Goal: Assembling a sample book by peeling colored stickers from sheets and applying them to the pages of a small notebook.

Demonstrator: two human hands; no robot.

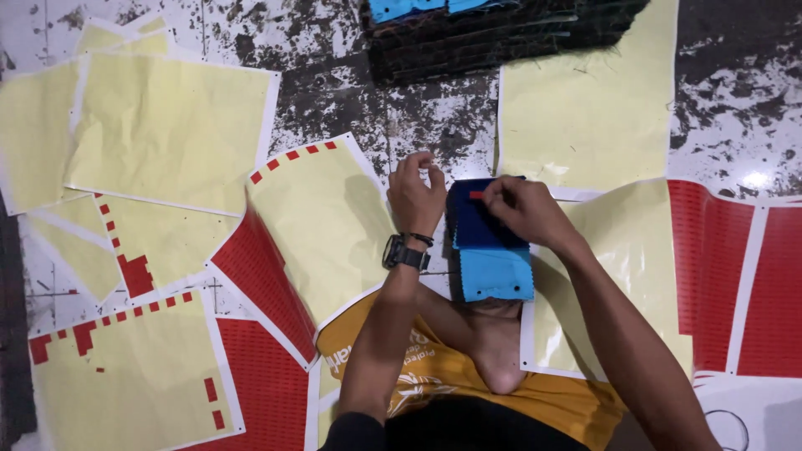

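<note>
Nearest the camera, the person's orange printed shirt [468, 392] filled the bottom of the view, with a bare knee rising from it under a stack of rectangular fabric swatches [491, 242], dark blue at the far end and light blue with pinked edges at the near end. That stack rested on the knee, between the two hands. One small red rectangular sticker [476, 195] sat on the dark blue top swatch, and the right hand [522, 209] pressed its fingertips on or just beside it, pinched together. The left hand [415, 194], wearing one black wristwatch [406, 253], hovered just left of the stack with fingers curled and thumb meeting them; whether it held anything could not be told. Around the person, on the scuffed black-and-white surface [418, 125], lay many pale yellow backing sheets [167, 125], several stripped of stickers, and at least four sheets of red stickers [727, 276] to both sides. One pile of dark swatches [501, 38] with a light blue top lay at the far edge.
</note>
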